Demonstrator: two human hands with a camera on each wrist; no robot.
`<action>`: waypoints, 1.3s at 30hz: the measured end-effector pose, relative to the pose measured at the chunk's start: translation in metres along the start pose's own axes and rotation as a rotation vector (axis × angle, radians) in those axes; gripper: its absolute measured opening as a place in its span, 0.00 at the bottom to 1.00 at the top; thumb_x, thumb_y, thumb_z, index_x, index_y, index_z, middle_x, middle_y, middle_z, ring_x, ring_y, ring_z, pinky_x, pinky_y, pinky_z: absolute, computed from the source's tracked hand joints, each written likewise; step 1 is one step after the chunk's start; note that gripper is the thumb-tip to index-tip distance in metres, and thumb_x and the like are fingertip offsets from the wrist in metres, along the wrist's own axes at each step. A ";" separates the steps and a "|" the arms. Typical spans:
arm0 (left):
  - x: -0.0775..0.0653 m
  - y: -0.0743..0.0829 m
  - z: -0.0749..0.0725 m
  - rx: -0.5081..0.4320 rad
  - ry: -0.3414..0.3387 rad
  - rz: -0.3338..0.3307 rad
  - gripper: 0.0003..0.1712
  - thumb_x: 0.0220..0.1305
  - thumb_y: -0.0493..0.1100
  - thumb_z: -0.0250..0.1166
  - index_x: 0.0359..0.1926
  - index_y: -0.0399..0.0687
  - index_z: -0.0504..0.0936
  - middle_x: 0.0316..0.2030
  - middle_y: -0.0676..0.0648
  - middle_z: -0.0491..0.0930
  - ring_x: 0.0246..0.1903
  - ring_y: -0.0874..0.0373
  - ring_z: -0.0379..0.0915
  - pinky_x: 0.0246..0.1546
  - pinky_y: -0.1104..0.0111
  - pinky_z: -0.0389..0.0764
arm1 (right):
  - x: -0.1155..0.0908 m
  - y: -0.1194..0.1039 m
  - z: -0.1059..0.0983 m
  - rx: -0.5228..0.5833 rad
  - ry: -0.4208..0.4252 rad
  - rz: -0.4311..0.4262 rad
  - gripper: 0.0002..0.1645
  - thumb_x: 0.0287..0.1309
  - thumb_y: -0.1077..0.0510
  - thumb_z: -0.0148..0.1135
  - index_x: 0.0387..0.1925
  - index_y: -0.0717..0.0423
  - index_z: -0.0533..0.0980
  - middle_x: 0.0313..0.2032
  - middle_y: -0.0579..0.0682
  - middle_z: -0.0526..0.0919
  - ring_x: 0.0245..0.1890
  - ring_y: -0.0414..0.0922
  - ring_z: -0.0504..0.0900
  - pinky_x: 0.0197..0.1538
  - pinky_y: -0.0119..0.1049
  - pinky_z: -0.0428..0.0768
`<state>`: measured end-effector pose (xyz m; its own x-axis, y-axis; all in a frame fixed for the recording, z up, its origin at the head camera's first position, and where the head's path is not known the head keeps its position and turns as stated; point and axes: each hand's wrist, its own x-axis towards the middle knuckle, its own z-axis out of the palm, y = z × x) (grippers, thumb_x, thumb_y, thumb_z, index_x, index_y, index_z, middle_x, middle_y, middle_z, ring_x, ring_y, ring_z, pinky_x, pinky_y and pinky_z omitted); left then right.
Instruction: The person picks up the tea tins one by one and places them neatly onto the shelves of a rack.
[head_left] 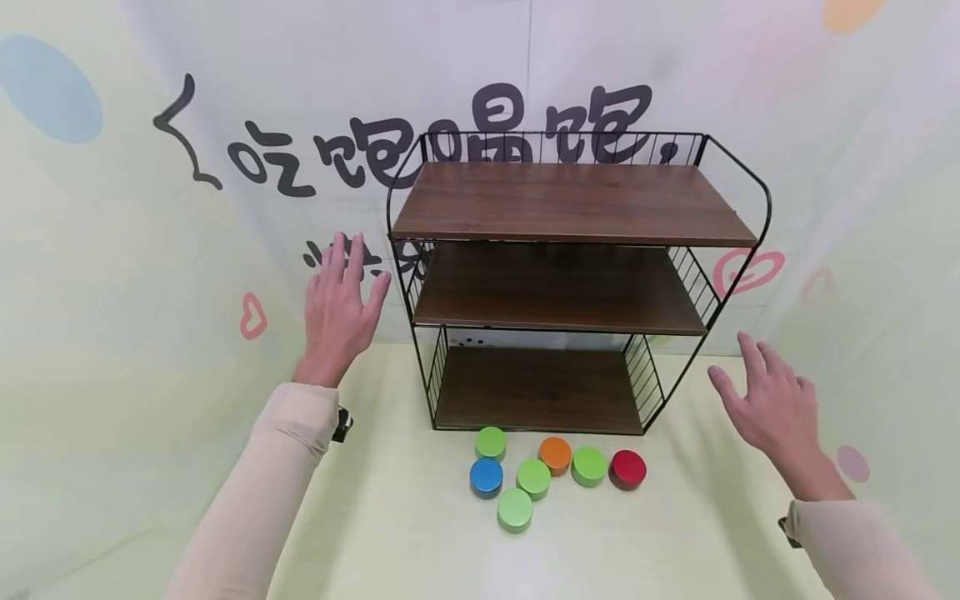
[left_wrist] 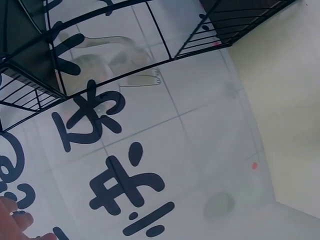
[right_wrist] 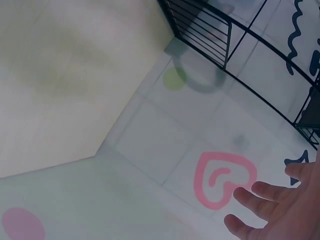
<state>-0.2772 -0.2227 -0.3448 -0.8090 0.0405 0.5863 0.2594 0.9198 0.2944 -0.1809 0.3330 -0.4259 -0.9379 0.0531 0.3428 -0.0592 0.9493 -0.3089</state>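
Note:
In the head view my left hand (head_left: pixel 339 310) is raised to the left of a three-tier shelf rack (head_left: pixel 570 204), fingers extended, holding nothing. On the rack's other side my right hand (head_left: pixel 776 400) hangs in the air with its fingers spread, apart from everything. Dark wood boards and black wire sides make up the rack. Just in front of it on the table lie several round lidded tins: a blue tin (head_left: pixel 487 477), an orange tin (head_left: pixel 556 455), a red tin (head_left: pixel 627 469) and green tins (head_left: pixel 534 477). Only fingertips (left_wrist: pixel 15 220) of the left hand show in the left wrist view.
Pale table (head_left: pixel 600 550) runs under the rack and tins. Behind it hangs a white backdrop (head_left: pixel 337 67) with black lettering and coloured shapes, which also closes in both sides. In the right wrist view a pink heart (right_wrist: pixel 225 180) is printed on that cloth.

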 end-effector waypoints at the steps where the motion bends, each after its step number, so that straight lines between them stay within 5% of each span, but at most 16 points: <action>1: 0.001 0.002 -0.001 -0.014 0.006 -0.001 0.41 0.74 0.63 0.44 0.79 0.50 0.50 0.77 0.39 0.47 0.75 0.40 0.45 0.67 0.43 0.54 | -0.002 -0.001 0.001 0.004 -0.002 -0.003 0.43 0.71 0.37 0.44 0.76 0.57 0.52 0.65 0.73 0.62 0.60 0.73 0.65 0.52 0.71 0.59; 15: 0.007 0.026 -0.016 -0.220 0.126 -0.032 0.36 0.75 0.59 0.43 0.79 0.57 0.50 0.77 0.52 0.50 0.75 0.54 0.48 0.68 0.48 0.58 | -0.034 -0.011 0.029 0.052 0.007 -0.042 0.40 0.70 0.40 0.48 0.72 0.62 0.59 0.60 0.75 0.71 0.57 0.73 0.70 0.51 0.69 0.63; 24: 0.020 0.047 -0.022 -0.378 0.257 0.180 0.36 0.74 0.52 0.47 0.78 0.48 0.53 0.76 0.51 0.54 0.75 0.61 0.48 0.73 0.63 0.50 | -0.052 -0.019 0.050 0.074 0.045 -0.086 0.37 0.67 0.43 0.54 0.67 0.63 0.67 0.57 0.71 0.76 0.55 0.69 0.75 0.52 0.66 0.67; 28: 0.026 0.054 -0.023 -0.409 0.256 0.243 0.37 0.73 0.52 0.50 0.78 0.45 0.52 0.77 0.52 0.51 0.75 0.61 0.45 0.73 0.64 0.49 | -0.057 -0.022 0.058 0.066 0.067 -0.114 0.35 0.67 0.44 0.56 0.65 0.64 0.70 0.55 0.70 0.78 0.53 0.67 0.77 0.51 0.66 0.70; 32: 0.032 0.058 -0.026 -0.468 0.243 0.236 0.40 0.72 0.52 0.53 0.78 0.46 0.51 0.77 0.57 0.49 0.75 0.64 0.43 0.73 0.65 0.48 | -0.062 -0.025 0.065 0.080 0.067 -0.126 0.34 0.65 0.45 0.59 0.63 0.64 0.71 0.53 0.69 0.80 0.51 0.66 0.79 0.49 0.64 0.71; 39: 0.042 0.068 -0.031 -0.531 0.179 0.166 0.42 0.70 0.53 0.56 0.79 0.59 0.49 0.76 0.68 0.47 0.70 0.71 0.55 0.63 0.63 0.67 | -0.072 -0.031 0.080 0.095 0.053 -0.156 0.34 0.60 0.46 0.65 0.62 0.62 0.74 0.50 0.67 0.82 0.47 0.64 0.82 0.48 0.63 0.74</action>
<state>-0.2771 -0.1707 -0.2775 -0.6450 0.0580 0.7620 0.6415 0.5830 0.4986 -0.1390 0.2745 -0.5123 -0.8955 -0.0738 0.4390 -0.2369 0.9139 -0.3295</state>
